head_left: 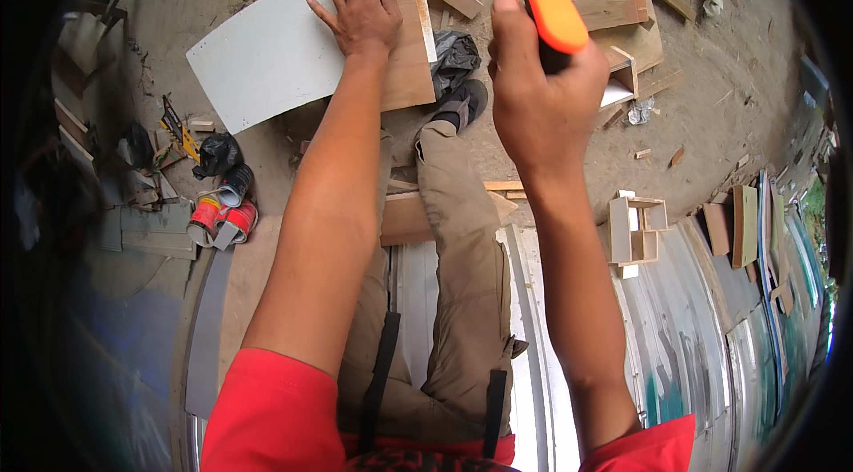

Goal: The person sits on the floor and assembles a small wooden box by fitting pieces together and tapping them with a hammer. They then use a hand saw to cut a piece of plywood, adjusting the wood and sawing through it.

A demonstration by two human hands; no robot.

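Note:
My left hand [362, 19] lies flat with its fingers spread. It presses across a white board [262, 50] and the brown plywood sheet [404, 72] beside it. A narrow white strip [424, 14] runs along the plywood's right edge. Raised to the right, my right hand [542, 99] is closed around the orange handle of what looks like a hand saw [551, 1]. Only a sliver of its grey blade shows at the top edge; the rest is out of view.
Wood offcuts [613, 8] lie scattered on the dirt floor at the upper right. Red-and-yellow cans [204, 214] and a black plastic bag [218, 155] sit at left. A small wooden frame [637, 230] rests at right. My shoe [464, 103] is close to the plywood.

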